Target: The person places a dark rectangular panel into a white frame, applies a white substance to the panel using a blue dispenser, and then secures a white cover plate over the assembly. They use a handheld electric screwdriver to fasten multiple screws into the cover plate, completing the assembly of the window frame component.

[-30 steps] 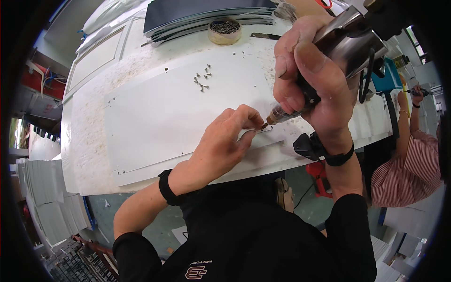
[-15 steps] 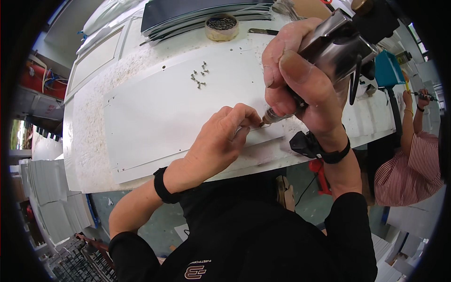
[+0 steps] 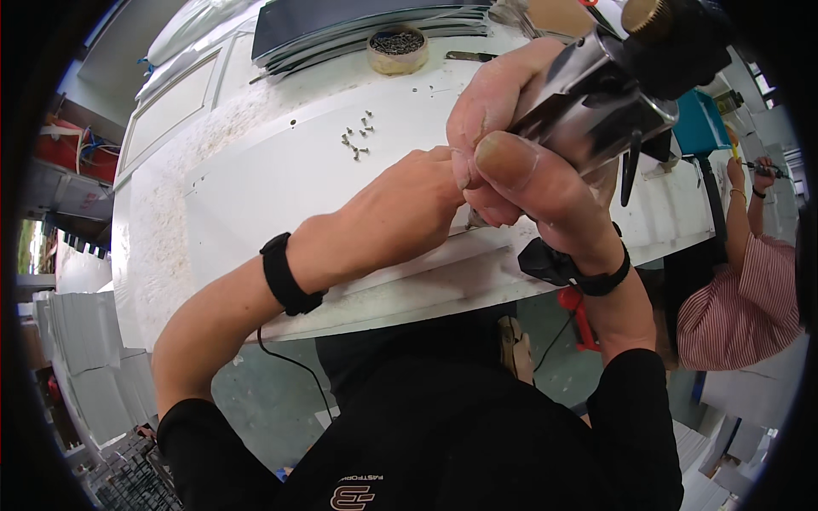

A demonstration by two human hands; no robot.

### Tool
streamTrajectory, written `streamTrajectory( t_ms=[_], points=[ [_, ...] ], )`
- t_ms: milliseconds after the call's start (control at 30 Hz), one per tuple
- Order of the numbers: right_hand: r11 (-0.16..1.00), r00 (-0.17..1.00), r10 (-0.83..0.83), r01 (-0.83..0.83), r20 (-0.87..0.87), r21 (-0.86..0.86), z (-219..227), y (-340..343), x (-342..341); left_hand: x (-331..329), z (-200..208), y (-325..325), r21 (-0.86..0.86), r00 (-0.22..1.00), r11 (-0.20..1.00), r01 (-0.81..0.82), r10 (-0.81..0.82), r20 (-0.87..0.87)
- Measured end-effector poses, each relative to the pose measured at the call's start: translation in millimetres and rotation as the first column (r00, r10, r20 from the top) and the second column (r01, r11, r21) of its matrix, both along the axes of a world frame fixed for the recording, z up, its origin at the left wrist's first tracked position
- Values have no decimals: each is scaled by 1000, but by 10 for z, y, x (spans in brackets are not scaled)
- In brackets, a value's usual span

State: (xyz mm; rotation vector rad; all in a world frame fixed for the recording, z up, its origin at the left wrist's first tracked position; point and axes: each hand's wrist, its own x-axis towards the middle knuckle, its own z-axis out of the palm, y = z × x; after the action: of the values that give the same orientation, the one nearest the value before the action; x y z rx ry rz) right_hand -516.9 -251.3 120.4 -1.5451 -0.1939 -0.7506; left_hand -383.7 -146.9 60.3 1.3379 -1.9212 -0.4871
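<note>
My right hand (image 3: 545, 187) is closed round a shiny metal power screwdriver (image 3: 601, 106), which slants down to the left. Its tip is mostly covered by my fingers, close to the near edge of a white panel (image 3: 256, 200). My left hand (image 3: 396, 209) reaches across that panel to the same spot. Its fingertips disappear behind my right hand, so what they hold or touch is hidden. Beyond my left hand, several small loose screws (image 3: 358, 140) lie scattered on the panel.
A round tub of dark screws (image 3: 397, 53) stands at the back, beside a stack of dark sheets (image 3: 341, 30). A knife-like tool (image 3: 470, 56) lies to its right. A teal bin (image 3: 700, 123) is at the far right, near another person in a striped shirt (image 3: 741, 302).
My left hand has moved right and away from me, its fingers passing behind my right hand. My right hand, with the screwdriver, has shifted slightly left.
</note>
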Motion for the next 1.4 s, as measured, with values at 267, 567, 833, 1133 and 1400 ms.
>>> streamTrajectory(
  t_ms=[267, 567, 833, 1133, 1400],
  points=[
    [999, 999, -30, 30, -11, -31, 8, 195, 31, 162, -214, -99, -60, 983, 982, 181, -179, 44],
    [993, 996, 80, -84, 50, 79, -36, 610, 426, 457, -46, 627, -10, 956, 999, 47, -42, 291],
    [990, 991, 134, -134, 18, 31, -47, 801, 674, 568, -6, 1120, 281, 927, 932, -227, 119, 356],
    [993, 993, 110, -109, -39, 35, -49, 813, 724, 405, -176, 1514, -15, 827, 975, -222, 196, 527],
    [990, 980, 139, -142, -141, -9, -144, 782, 693, 380, -231, 1542, 31, 741, 981, -193, 125, 660]
  ],
)
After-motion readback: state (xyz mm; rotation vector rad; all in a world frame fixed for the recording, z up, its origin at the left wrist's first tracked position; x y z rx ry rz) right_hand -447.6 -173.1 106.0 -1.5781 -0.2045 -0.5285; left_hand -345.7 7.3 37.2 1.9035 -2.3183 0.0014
